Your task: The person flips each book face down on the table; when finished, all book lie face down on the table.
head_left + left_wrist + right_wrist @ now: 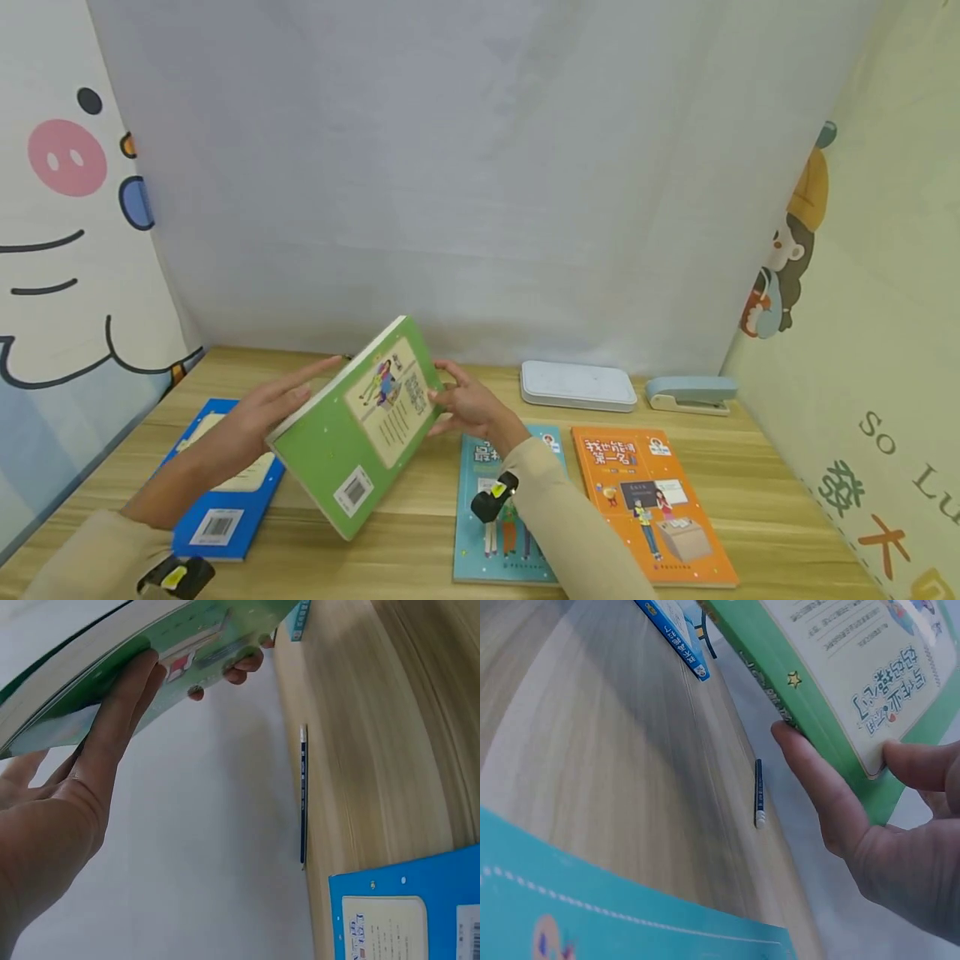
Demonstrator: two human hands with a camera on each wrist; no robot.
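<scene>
- Hands hold a green book (363, 425) in the air, lower centre of the head view, above a wooden table (750, 467).
- Left hand (262, 408) lies at the book's left edge. Its fingers are straight and press flat under the cover.
- Right hand (468, 404) grips the book's upper right edge, thumb on the back cover and fingers curled behind it.
- Book is tilted, its back cover facing the camera. Its long axis runs from upper right down to lower left, where the barcode sits.
- Both hands touch the book, one on each side, so neither is nearer.
- Blue book (225, 492) lies flat at lower left, under the left forearm.
- Teal book (498, 517) and orange book (648, 500) lie side by side at lower right.
- Pen (303, 795) lies along the table's far edge.
- White box (577, 385) and a stapler (690, 393) sit at the back right.
</scene>
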